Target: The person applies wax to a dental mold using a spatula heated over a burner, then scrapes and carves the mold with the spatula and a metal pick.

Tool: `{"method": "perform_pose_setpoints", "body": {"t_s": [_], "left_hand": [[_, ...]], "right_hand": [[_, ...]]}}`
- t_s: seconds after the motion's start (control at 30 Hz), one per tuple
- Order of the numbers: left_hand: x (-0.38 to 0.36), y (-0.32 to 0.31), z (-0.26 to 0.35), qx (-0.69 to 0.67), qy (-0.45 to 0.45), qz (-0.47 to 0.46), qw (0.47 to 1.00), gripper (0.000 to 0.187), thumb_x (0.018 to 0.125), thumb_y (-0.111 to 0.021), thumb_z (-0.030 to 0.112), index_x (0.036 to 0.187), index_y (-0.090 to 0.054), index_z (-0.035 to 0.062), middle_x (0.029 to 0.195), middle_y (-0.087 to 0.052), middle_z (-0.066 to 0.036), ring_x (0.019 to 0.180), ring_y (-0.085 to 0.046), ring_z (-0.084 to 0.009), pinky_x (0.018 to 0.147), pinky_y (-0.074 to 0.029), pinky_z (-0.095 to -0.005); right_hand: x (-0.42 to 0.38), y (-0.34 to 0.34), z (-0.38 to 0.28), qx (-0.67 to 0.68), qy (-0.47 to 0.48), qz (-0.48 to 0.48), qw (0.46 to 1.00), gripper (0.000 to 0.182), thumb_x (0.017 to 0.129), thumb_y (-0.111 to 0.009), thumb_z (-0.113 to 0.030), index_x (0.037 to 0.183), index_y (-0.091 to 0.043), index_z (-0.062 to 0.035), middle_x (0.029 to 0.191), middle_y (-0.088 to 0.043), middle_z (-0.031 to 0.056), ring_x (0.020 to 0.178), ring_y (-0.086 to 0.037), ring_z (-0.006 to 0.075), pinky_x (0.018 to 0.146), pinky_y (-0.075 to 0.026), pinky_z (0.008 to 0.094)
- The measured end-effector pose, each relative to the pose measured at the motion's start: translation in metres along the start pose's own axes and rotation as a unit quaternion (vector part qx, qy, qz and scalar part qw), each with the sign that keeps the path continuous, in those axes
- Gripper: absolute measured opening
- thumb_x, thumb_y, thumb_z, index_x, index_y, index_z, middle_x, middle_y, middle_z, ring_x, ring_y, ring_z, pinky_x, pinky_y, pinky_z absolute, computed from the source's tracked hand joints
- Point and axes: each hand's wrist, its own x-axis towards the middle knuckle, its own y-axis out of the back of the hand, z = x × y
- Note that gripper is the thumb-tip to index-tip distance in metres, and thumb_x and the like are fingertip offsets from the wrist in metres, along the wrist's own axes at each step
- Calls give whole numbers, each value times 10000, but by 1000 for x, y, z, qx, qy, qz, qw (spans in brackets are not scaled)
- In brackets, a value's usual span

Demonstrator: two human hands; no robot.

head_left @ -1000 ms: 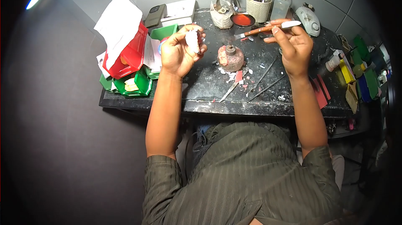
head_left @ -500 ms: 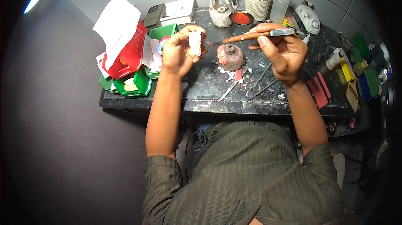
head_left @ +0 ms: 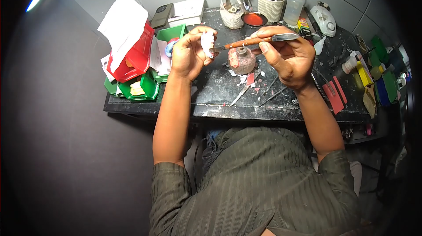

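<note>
My left hand (head_left: 187, 56) is closed round a small white dental cast (head_left: 207, 44), held up above the bench. Between the thumb and fingers of my right hand (head_left: 290, 60) lies a wax knife (head_left: 246, 43) with a brown wooden handle and metal ends. Its narrow blade points left, the tip right at the lower edge of the cast. Behind and below the knife stands a round glass spirit burner (head_left: 242, 64), smeared with pink wax. White and pink scraps surround the burner, along with another knife (head_left: 239, 95) lying on the bench.
Red and green bins (head_left: 140, 87) with papers stand at the left of the black bench (head_left: 198, 100). At the back are a white tray (head_left: 193, 10), a dish of red wax (head_left: 254, 19), a brush cup (head_left: 270, 10) and a pump bottle (head_left: 293, 7). Pink wax sheets (head_left: 334, 97) lie at right.
My right hand has moved left and slightly down, bringing the wax knife's blade up to the cast. My left hand has barely shifted, still holding the cast.
</note>
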Motion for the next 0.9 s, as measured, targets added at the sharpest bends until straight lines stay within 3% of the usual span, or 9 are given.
{"method": "perform_pose_setpoints", "body": {"t_s": [0.47, 0.9], "left_hand": [[0, -2, 0, 24, -4, 24, 999, 301, 972, -448, 200, 1095, -589, -35, 840, -617, -117, 639, -615, -247, 469, -457, -313], [1, 1, -1, 20, -18, 46, 999, 301, 969, -445, 204, 1104, -595, -20, 843, -644, -105, 625, -609, -194, 476, -471, -311]], "right_hand": [[3, -5, 1, -42, 28, 12, 999, 180, 892, -688, 9, 1063, -688, 66, 1039, -709, 112, 920, -703, 149, 818, -588, 268], [-1, -1, -4, -63, 36, 2, 997, 155, 867, -666, 34, 1014, -699, 70, 1011, -710, 112, 889, -707, 153, 793, -593, 267]]}}
